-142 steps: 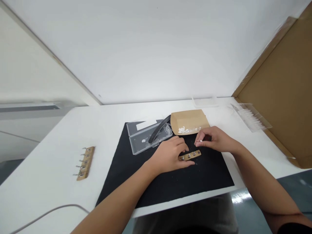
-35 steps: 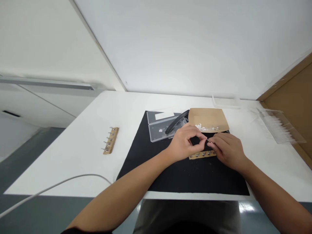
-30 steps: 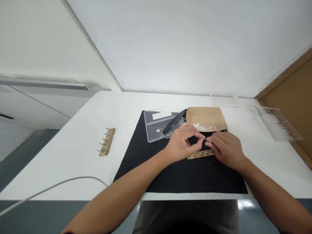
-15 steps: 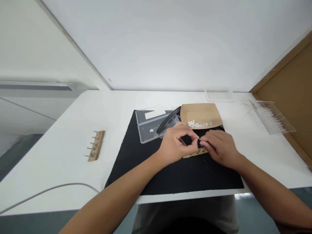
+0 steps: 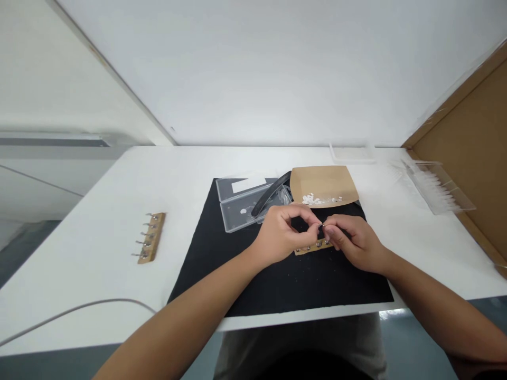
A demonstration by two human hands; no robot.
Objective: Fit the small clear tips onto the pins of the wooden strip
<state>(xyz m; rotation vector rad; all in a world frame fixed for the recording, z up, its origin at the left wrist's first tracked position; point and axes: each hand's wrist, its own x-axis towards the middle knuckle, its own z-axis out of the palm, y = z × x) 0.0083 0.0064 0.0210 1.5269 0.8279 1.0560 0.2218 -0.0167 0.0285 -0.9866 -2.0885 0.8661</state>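
Observation:
My left hand (image 5: 283,232) pinches with thumb and forefinger at a tiny dark metallic piece (image 5: 321,225), too small to name. Fingertips of my right hand (image 5: 352,240) close on the same spot from the other side. Just below both hands lies a tan strip (image 5: 312,249) bearing several round metal parts, partly covered by the fingers. Behind them stands a brown paper tray (image 5: 322,182) with small white pieces (image 5: 311,199) in it.
A black mat (image 5: 277,287) covers the front middle of the white table. An open clear plastic case (image 5: 237,214), crossed by a black curved strip (image 5: 271,193), lies left of the tray. Another strip with metal parts (image 5: 151,238) is far left; clear plastic pieces (image 5: 435,187) lie right.
My right fingertips have shifted and curled closer to the left ones; the thin metallic piece between them shows less now. The whole view has moved slightly.

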